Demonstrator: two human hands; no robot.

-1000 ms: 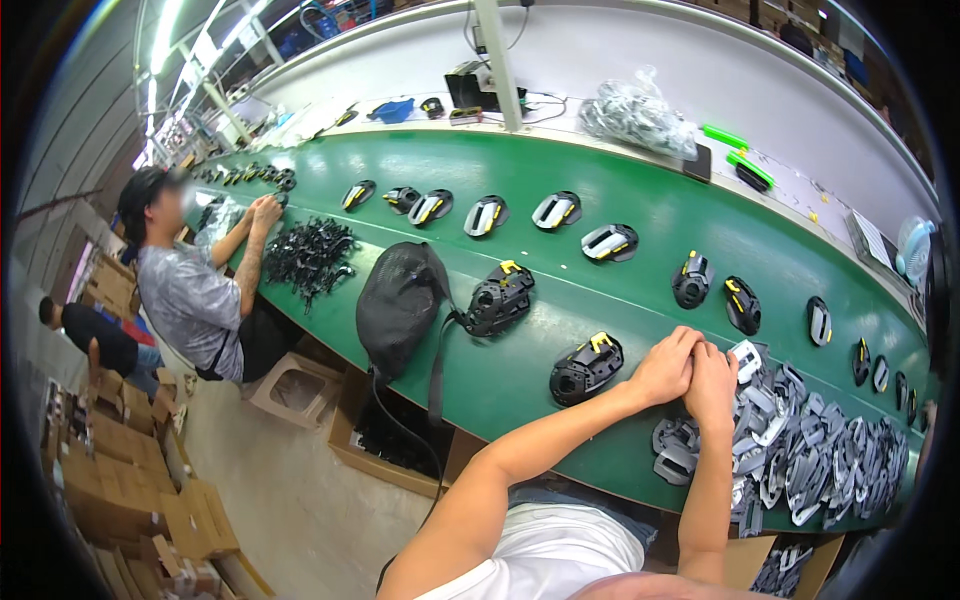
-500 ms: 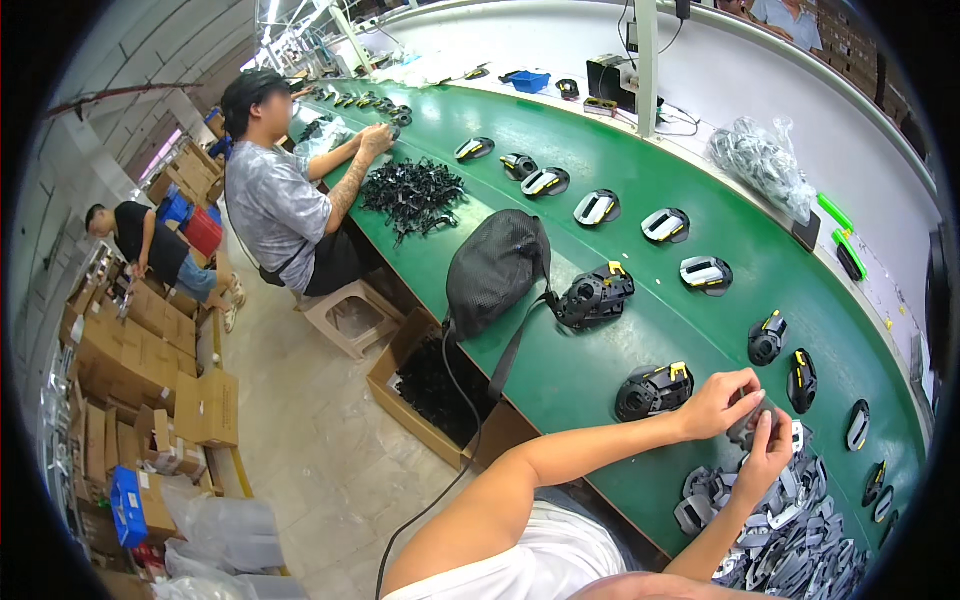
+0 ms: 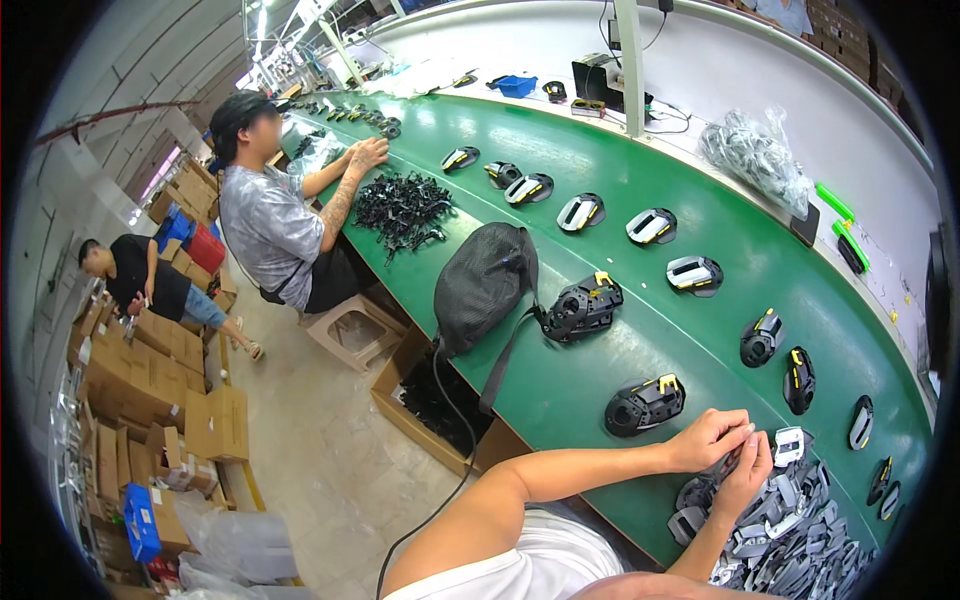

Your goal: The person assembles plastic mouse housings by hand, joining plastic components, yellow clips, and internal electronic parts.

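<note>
"Where's the dark part (image 3: 728, 463)?"
"Pinched between the left hand (image 3: 708, 440) and right hand (image 3: 745, 478), mostly hidden; I can't tell its long axis."
"And around it?"
"Grey pieces (image 3: 778, 522) heap nearer the right hand, on the green bench (image 3: 560, 400); beyond stands a white wall (image 3: 690, 70)."

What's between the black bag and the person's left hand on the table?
The head view shows a black-and-yellow part beside the bag and its strap, then another black-and-yellow part nearer the left hand.
</note>
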